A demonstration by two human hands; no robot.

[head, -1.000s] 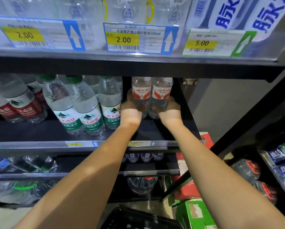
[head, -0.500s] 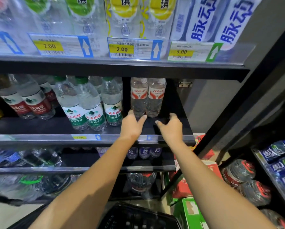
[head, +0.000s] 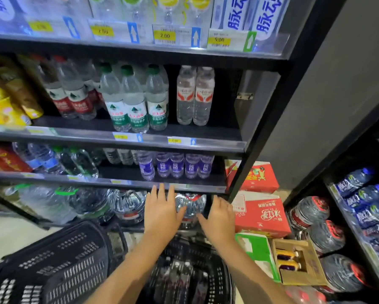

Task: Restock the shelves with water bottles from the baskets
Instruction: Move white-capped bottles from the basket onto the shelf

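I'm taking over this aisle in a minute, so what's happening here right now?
A person is restocking water. The left hand and right hand are open and empty, held low over a black basket that holds bottles. Two red-labelled bottles stand upright side by side at the right end of the middle shelf, with bare shelf in front. A second black basket sits to the left.

Clear glossy plastic bottles (head: 195,95) on matt dark shelves (head: 206,130) — perforated black plastic basket (head: 59,266), cardboard boxes (head: 261,213).

Grey wall (head: 337,84), pale floor (head: 6,235), red cartons (head: 261,216)
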